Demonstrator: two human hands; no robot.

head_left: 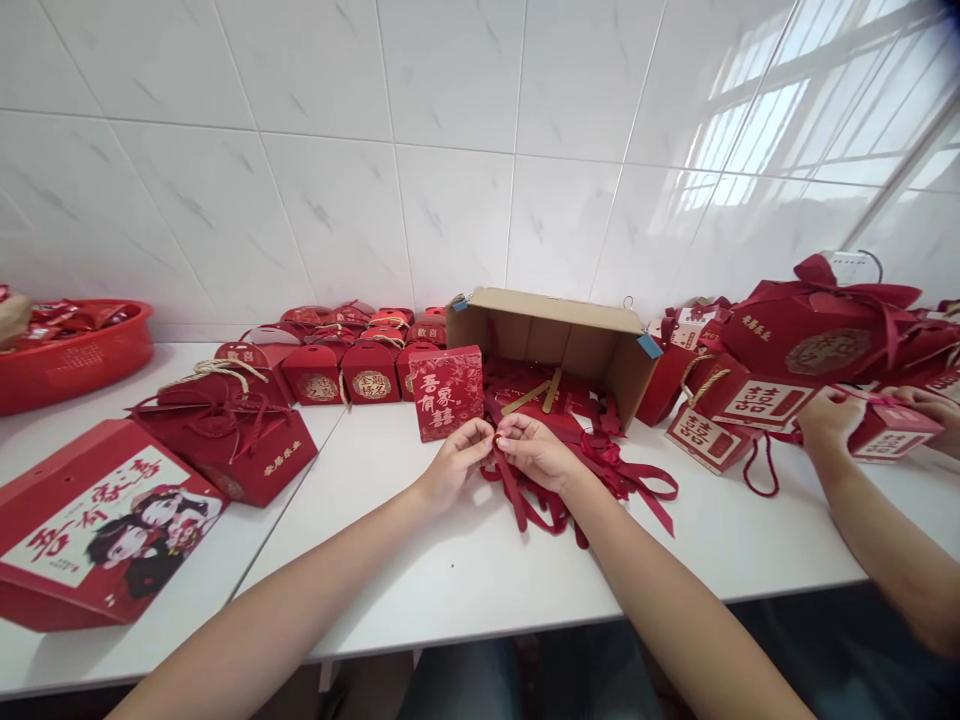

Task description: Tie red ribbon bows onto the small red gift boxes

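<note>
My left hand (456, 463) and my right hand (537, 452) meet over the table, fingertips pinched together on a dark red ribbon (513, 497). Its lower part hangs from between them toward the tabletop. Just beyond lies a loose heap of red ribbons (611, 462), spilling out of a cardboard box (544, 308) turned on its side. Flat golden strips (552, 391) rest among the red pieces at the box's mouth. Close to my left hand a red printed box (448, 392) stands upright. The exact point of the pinch is partly hidden by my fingers.
Small red gift boxes (375, 372) stand in rows along the wall. At left are larger gift boxes (97, 525) and a red basket (112, 352) of wrapped items. On the right, a co-worker's hands (829, 420) hold a small red box (892, 430) beside stacked boxes (825, 330).
</note>
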